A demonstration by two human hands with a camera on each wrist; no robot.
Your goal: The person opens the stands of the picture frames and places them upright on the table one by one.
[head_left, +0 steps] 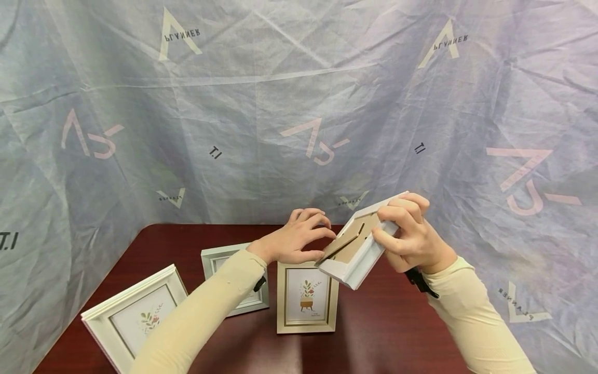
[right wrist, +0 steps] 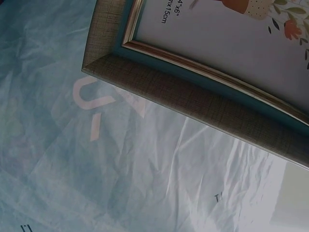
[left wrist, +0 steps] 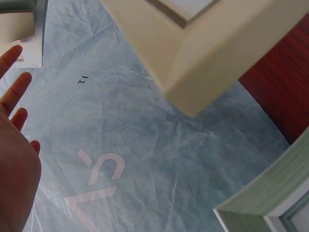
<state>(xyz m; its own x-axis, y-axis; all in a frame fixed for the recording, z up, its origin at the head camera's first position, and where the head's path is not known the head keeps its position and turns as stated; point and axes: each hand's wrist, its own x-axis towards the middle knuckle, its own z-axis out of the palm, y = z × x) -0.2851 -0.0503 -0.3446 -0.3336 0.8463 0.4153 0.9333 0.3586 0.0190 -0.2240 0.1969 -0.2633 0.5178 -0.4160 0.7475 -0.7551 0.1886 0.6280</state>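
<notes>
My right hand (head_left: 416, 234) grips a white-edged picture frame (head_left: 348, 265) by its upper right side, holding it tilted in the air. Its brown backing and slim stand leg (head_left: 345, 244) face the head camera. In the right wrist view the front of the held picture frame (right wrist: 193, 92) shows a textured border, a gold inner edge and a plant print. My left hand (head_left: 299, 236) has its fingers spread loosely, the thumb right at the frame's lower left end. Just below stands a cream picture frame (head_left: 306, 298) with a gold inner line.
A pale green picture frame (head_left: 212, 257) stands behind my left forearm, partly covered by it. Another cream picture frame (head_left: 135, 317) is at the left front, angled. All three stand on a dark red table (head_left: 383, 332). A grey printed cloth (head_left: 261, 114) hangs around the back and sides.
</notes>
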